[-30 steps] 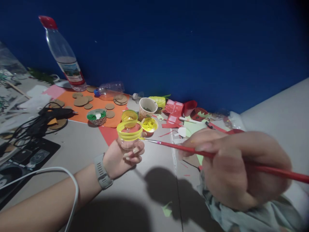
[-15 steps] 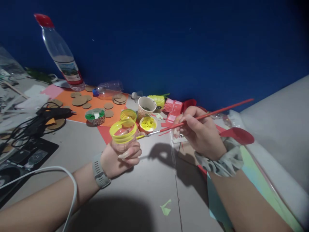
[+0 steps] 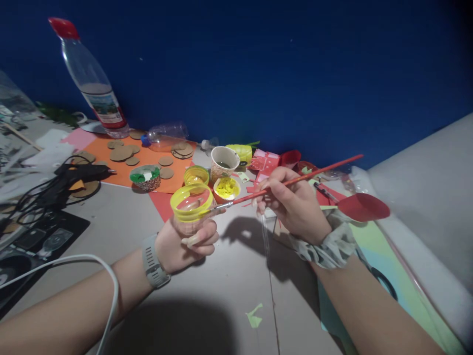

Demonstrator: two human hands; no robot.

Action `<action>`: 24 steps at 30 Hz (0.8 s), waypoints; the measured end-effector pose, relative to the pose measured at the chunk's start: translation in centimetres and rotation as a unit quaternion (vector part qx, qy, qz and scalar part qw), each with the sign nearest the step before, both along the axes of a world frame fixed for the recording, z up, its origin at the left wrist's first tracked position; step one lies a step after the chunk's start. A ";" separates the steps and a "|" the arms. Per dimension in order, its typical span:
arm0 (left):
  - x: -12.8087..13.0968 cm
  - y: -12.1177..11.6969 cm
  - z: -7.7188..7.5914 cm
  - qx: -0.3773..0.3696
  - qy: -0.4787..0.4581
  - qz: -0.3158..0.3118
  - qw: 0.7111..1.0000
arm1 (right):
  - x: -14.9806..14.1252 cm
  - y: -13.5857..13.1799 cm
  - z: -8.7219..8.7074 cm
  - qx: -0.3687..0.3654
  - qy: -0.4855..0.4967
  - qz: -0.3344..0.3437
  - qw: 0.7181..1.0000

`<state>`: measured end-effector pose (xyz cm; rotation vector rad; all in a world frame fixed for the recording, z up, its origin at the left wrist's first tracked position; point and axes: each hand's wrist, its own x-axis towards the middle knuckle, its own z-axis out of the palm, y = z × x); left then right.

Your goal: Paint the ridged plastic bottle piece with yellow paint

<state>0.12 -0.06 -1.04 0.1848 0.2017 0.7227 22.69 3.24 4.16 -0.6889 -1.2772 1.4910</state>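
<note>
My left hand is wrapped round a clear plastic cup whose upper band is painted yellow. Between the fingers and thumb of my right hand is a red paintbrush, slanting down to the left. Its bristle tip meets the yellow band on the cup's right side. Just behind stands a small paper cup of yellow paint, beside another yellow-painted clear piece. A paper cup with dark liquid stands farther back.
A cut cup with green paint and cardboard discs lie on orange paper. Left are a tall bottle, a glue gun and a white cable. A red spoon-like piece lies right; a blue wall rises behind.
My right hand has moved left with the paintbrush, bringing its tip from just beside the cup onto the yellow band. My left hand and the cup have shifted only slightly.
</note>
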 end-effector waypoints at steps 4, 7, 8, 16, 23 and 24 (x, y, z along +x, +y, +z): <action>0.0 0.0 0.0 0.006 0.001 -0.009 1.000 | 0.0 0.1 -0.1 0.000 0.001 -0.002 1.000; 0.0 0.1 0.1 0.007 0.001 -0.015 1.000 | 0.0 0.1 0.0 0.006 -0.002 -0.003 1.000; 0.0 0.1 0.1 0.007 0.001 -0.017 1.000 | 0.0 0.1 0.0 0.007 -0.005 -0.004 1.000; 0.1 0.0 0.6 0.011 -0.004 -0.031 0.999 | 0.0 0.2 -0.3 0.005 -0.014 -0.012 1.000; 0.0 0.1 0.6 0.020 -0.008 -0.041 0.999 | 0.1 0.4 -0.3 -0.003 -0.036 -0.023 0.999; -0.1 0.1 0.6 0.021 -0.007 -0.043 0.999 | 0.2 0.4 -0.3 -0.004 -0.038 -0.025 0.999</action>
